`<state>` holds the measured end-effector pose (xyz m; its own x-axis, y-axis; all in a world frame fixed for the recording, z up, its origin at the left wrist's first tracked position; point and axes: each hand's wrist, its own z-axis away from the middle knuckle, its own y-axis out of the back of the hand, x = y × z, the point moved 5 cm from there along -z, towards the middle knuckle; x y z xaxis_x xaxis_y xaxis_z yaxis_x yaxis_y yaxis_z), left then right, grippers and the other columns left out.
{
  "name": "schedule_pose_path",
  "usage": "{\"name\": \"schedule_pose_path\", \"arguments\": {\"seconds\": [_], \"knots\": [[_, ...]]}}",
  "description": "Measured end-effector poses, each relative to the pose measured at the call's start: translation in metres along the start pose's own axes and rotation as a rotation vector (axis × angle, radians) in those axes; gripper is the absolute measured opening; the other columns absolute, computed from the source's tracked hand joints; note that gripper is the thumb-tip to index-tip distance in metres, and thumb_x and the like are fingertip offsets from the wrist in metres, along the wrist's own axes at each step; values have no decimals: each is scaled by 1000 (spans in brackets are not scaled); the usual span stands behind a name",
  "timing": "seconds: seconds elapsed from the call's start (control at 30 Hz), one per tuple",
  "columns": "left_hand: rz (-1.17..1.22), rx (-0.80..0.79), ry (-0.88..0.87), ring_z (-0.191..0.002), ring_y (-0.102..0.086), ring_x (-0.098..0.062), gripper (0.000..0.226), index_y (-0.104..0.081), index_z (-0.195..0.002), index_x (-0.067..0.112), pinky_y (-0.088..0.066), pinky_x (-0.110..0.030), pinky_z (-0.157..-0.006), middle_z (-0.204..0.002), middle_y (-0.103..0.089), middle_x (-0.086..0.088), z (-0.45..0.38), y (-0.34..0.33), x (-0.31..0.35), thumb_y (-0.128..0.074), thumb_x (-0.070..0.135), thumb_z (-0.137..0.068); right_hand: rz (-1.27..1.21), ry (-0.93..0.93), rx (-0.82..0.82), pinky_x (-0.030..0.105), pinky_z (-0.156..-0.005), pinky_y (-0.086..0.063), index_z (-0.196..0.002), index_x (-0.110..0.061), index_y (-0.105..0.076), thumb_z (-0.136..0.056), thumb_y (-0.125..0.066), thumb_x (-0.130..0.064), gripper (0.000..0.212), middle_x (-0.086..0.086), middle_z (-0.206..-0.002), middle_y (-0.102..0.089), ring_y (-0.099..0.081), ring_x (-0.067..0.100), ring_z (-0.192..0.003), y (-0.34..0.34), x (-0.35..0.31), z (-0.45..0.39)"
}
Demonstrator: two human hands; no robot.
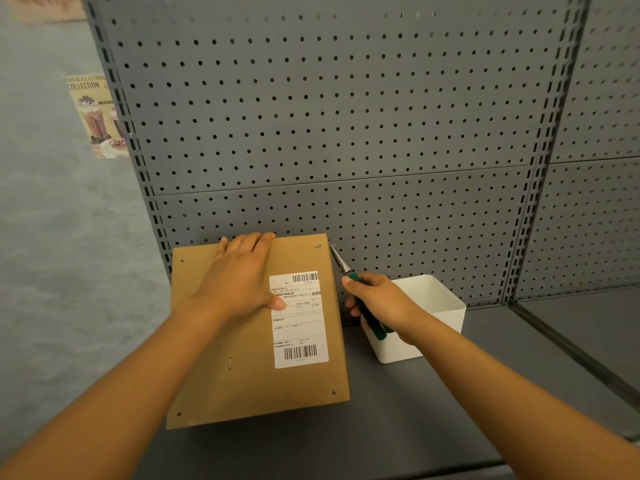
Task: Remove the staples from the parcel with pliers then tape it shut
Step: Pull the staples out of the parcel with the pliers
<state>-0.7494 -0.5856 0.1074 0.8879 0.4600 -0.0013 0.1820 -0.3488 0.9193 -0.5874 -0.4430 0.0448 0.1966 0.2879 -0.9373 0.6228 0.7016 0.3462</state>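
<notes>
The parcel (256, 341) lies flat on the counter (450, 410) in front of me, a staple (230, 363) left in its near face. My left hand (239, 282) presses it down, fingers straight. My right hand (377, 303) grips the pliers (349, 282), whose tip seems to carry a pulled staple just past the far corner. Next I drop that in the white tub (433, 306), then work the corner staple (318, 246).

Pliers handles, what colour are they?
Dark green, on the pliers gripped by the right hand, head view.
</notes>
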Motion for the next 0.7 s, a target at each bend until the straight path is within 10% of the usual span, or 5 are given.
{"name": "schedule_pose_path", "arguments": {"seconds": [0.7], "knots": [[19, 59, -5, -141, -16, -18, 124, -13, -151, 21, 6, -44, -118, -151, -25, 3, 15, 7, 6, -82, 57, -55, -124, 11, -83, 35, -64, -55, -93, -10, -53, -101, -40, -34, 29, 4, -71, -55, -55, 16, -62, -12, -14, 4]]}}
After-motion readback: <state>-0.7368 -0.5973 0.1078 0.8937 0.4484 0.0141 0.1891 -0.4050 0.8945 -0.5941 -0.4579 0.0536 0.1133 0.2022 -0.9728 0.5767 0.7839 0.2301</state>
